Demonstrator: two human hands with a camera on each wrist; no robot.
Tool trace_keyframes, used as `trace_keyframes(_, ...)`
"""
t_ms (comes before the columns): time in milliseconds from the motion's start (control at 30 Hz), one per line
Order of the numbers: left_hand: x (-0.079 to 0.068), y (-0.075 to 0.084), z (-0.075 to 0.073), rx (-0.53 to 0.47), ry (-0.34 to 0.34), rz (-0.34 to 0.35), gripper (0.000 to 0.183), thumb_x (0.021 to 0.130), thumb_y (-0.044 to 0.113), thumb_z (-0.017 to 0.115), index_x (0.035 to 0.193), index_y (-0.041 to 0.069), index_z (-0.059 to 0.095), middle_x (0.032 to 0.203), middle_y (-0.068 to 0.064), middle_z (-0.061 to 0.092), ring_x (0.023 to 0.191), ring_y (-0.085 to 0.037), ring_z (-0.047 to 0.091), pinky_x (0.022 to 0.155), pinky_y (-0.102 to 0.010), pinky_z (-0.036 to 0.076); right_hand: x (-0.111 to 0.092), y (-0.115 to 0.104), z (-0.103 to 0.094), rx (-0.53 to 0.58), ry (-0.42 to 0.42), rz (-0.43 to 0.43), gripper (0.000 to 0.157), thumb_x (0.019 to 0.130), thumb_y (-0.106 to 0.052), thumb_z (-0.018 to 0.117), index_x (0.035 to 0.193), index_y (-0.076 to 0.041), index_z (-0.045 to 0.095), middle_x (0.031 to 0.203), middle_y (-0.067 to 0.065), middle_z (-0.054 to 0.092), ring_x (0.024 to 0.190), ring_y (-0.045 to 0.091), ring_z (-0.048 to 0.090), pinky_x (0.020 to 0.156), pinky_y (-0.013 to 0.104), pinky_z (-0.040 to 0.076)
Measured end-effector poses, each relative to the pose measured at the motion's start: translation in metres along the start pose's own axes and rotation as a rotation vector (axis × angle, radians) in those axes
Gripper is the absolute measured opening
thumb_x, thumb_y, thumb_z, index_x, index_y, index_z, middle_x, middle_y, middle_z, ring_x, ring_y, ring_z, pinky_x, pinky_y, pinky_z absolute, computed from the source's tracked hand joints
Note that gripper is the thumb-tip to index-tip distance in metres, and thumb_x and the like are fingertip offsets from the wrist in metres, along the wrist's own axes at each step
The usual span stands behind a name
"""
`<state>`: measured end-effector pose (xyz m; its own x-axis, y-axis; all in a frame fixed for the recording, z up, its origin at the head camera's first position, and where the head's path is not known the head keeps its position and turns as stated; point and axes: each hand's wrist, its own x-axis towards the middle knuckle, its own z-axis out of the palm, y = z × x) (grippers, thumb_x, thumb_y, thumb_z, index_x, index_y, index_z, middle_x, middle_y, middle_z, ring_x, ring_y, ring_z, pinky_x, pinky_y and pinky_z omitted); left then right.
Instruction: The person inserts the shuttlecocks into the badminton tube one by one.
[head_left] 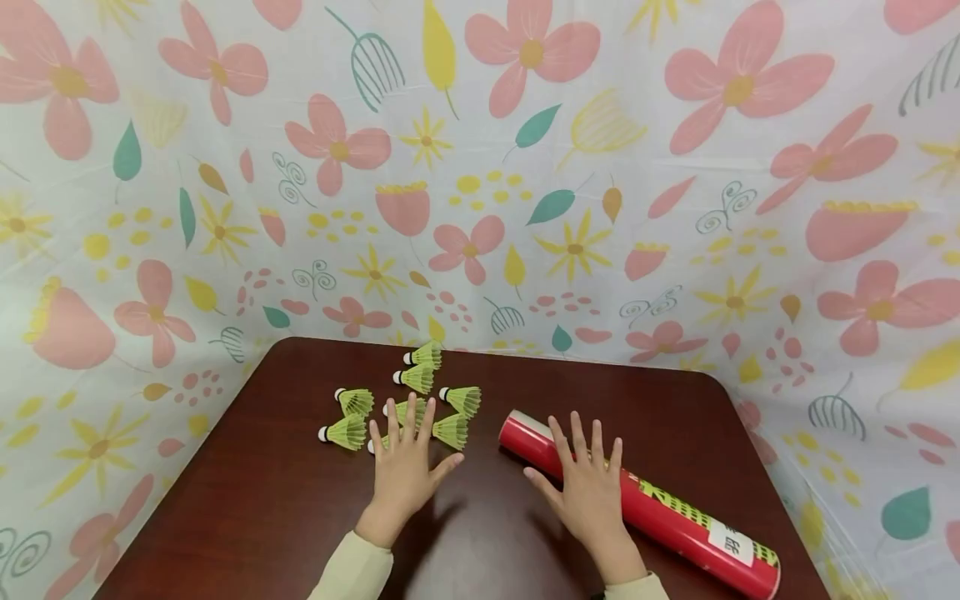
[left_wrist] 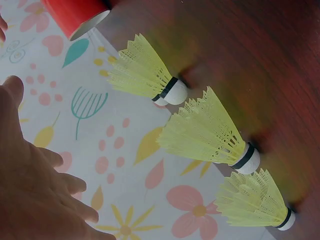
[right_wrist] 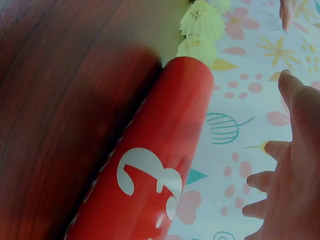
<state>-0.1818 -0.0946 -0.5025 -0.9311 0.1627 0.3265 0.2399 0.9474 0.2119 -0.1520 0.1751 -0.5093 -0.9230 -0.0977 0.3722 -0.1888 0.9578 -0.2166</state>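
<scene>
My left hand point(head_left: 405, 475) hovers with spread fingers near a cluster of several yellow-green shuttlecocks point(head_left: 463, 401), partly hiding a few of them in the head view. Each has a white cork with a black band; in the left wrist view a shuttlecock point(left_wrist: 205, 132) lies on its side, apart from the hand point(left_wrist: 35, 185). To the right, a long red shuttlecock tube point(head_left: 675, 529) lies slantwise, with a white label near its near end. Over its middle my right hand point(head_left: 592, 500) stretches out its fingers. The right wrist view shows space between that hand point(right_wrist: 292, 185) and the tube point(right_wrist: 145, 150).
Everything lies on a dark reddish-brown table point(head_left: 247, 500) with rounded far corners. A white cloth point(head_left: 480, 200) printed with flowers and leaves hangs behind the table and along both sides.
</scene>
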Motion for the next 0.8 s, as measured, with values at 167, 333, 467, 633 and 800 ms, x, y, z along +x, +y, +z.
trace_keyframes(167, 0.0008, -0.0012, -0.0036, -0.014, -0.014, -0.005, 0.094, 0.083, 0.069, 0.056, 0.155, 0.021, 0.019, 0.160, -0.012, 0.009, 0.144, -0.041, -0.003, 0.111, -0.065, 0.003, 0.0015, 0.0032, -0.0035, -0.011, -0.036, 0.014, 0.088, 0.082, -0.062, 0.062, 0.153, -0.022, 0.028, 0.157, 0.017, 0.022, 0.142, 0.046, 0.011, 0.111, 0.063, -0.005)
trace_keyframes(333, -0.0002, -0.0016, -0.0042, -0.044, -0.024, -0.006, 0.093, 0.083, 0.066, 0.058, 0.155, 0.021, 0.020, 0.160, -0.012, 0.008, 0.145, -0.040, -0.004, 0.111, -0.064, 0.001, -0.0004, 0.0065, -0.0054, -0.017, -0.063, 0.024, 0.089, 0.082, -0.062, 0.062, 0.153, -0.023, 0.026, 0.157, 0.017, 0.021, 0.142, 0.045, 0.010, 0.111, 0.063, -0.005)
trace_keyframes(467, -0.0001, -0.0026, -0.0032, -0.051, -0.008, 0.007, 0.093, 0.083, 0.066, 0.059, 0.155, 0.021, 0.020, 0.160, -0.012, 0.009, 0.145, -0.039, -0.004, 0.112, -0.063, 0.000, 0.0001, 0.0081, -0.0061, -0.022, -0.039, 0.009, 0.088, 0.081, -0.061, 0.063, 0.152, -0.021, 0.029, 0.156, 0.018, 0.024, 0.142, 0.045, 0.012, 0.110, 0.065, 0.001)
trace_keyframes(633, 0.0023, -0.0047, -0.0015, -0.036, 0.010, 0.021, 0.093, 0.084, 0.067, 0.057, 0.155, 0.023, 0.016, 0.161, -0.010, 0.006, 0.145, -0.037, -0.007, 0.112, -0.062, 0.001, 0.0019, 0.0087, -0.0068, -0.027, -0.030, -0.005, 0.089, 0.081, -0.060, 0.064, 0.152, -0.020, 0.029, 0.155, 0.018, 0.025, 0.141, 0.045, 0.013, 0.110, 0.066, 0.004)
trace_keyframes(800, 0.0036, -0.0059, -0.0022, -0.032, 0.034, 0.030, 0.092, 0.084, 0.066, 0.057, 0.155, 0.024, 0.017, 0.161, -0.010, 0.009, 0.145, -0.037, -0.005, 0.112, -0.062, 0.003, 0.0030, 0.0103, -0.0069, -0.045, -0.024, -0.022, 0.089, 0.080, -0.060, 0.065, 0.151, -0.020, 0.030, 0.154, 0.018, 0.028, 0.141, 0.045, 0.015, 0.110, 0.066, 0.006)
